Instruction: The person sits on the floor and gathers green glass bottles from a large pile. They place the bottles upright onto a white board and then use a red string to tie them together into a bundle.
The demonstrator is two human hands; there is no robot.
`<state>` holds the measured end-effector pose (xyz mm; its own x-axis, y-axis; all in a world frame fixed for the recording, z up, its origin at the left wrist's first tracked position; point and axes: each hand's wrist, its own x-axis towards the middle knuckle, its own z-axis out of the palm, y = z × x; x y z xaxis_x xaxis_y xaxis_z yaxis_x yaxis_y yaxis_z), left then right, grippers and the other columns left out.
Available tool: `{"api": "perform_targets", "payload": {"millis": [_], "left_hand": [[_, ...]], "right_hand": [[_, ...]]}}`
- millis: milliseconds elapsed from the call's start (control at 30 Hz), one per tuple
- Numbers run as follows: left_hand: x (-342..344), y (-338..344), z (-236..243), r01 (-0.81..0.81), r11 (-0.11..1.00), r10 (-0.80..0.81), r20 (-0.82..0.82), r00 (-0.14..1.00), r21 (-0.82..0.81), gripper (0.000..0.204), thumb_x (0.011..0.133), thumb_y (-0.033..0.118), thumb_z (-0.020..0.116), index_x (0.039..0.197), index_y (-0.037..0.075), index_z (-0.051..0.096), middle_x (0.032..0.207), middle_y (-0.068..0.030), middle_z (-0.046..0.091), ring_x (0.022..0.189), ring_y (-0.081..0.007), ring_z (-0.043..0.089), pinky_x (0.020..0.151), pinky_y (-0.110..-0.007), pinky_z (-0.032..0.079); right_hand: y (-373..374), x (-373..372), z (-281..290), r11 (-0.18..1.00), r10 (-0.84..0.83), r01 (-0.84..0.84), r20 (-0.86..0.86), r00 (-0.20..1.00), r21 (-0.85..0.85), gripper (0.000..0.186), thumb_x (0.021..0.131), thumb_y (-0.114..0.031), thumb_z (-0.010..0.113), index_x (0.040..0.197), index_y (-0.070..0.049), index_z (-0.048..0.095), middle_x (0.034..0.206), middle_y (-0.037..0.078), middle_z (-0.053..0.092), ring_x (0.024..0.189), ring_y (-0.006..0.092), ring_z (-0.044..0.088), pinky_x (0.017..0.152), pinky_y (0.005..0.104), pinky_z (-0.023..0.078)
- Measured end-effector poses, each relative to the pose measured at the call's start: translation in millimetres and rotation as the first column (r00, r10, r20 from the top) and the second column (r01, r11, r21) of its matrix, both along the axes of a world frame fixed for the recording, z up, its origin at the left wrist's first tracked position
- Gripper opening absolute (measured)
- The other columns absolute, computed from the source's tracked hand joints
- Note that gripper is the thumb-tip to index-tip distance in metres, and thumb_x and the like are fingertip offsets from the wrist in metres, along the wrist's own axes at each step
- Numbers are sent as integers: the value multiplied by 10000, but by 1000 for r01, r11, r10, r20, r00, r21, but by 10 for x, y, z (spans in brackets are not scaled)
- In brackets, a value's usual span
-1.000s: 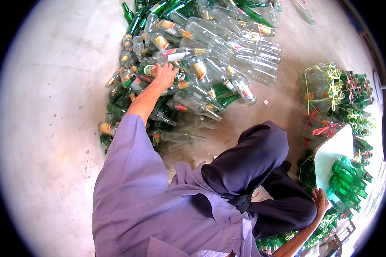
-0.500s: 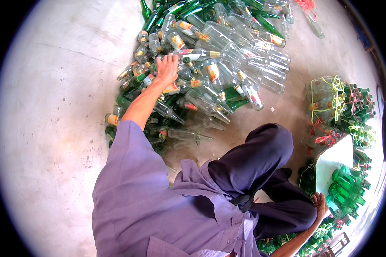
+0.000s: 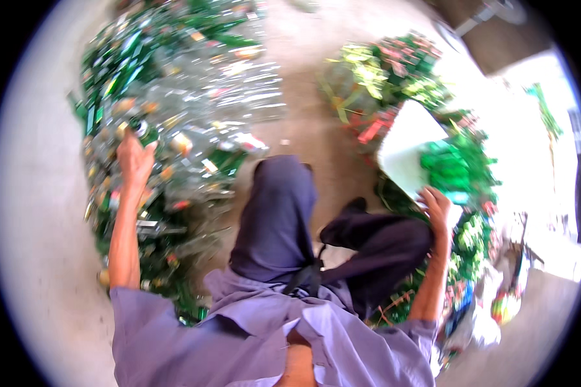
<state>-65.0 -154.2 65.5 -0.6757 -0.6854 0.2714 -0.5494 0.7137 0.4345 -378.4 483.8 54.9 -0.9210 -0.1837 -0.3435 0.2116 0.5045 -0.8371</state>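
Observation:
Over the pile of loose glass bottles (image 3: 174, 97) at the left, my left hand (image 3: 135, 158) is closed on a green bottle (image 3: 147, 132). The bottle shows only in part beyond my fingers and is blurred. At the right, my right hand (image 3: 438, 209) is at the near edge of a white board (image 3: 403, 145), with its fingers bent over that edge. Several green bottles (image 3: 448, 164) lie together on the board, just beyond this hand.
Bottle bundles tied with yellow and red string (image 3: 361, 77) stand behind the board. My bent legs (image 3: 274, 219) are between the pile and the board. White bags (image 3: 478, 329) lie at the lower right, on a pale concrete floor (image 3: 42, 213).
My view has swung right, so the pile sits farther left. My left hand, earlier reaching into the pile, now has a green bottle. My right hand stays by the board.

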Motion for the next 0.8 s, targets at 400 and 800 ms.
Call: {"api": "perform_targets", "payload": {"millis": [400,800], "left_hand": [[-2033,2488,576,728,662,-745,-264,612,-177,526,709,30,704,1198,42,512,1009,-156,628,939,-366,615,828,-470,432],[-2287,3409,660,878,474,-797,-389,462,71,626,739,39,766,1293,25,474,1144,-169,652,995,-347,637,877,-441,473]], "right_hand": [[-1760,817,1137,938,227,-325,-494,839,-121,539,861,-102,758,1352,-19,553,996,90,709,781,96,633,707,261,536],[-1102,281,931,1000,8,-5,-606,796,6,179,883,-181,696,867,-5,663,696,140,642,574,210,611,556,333,489]]}}
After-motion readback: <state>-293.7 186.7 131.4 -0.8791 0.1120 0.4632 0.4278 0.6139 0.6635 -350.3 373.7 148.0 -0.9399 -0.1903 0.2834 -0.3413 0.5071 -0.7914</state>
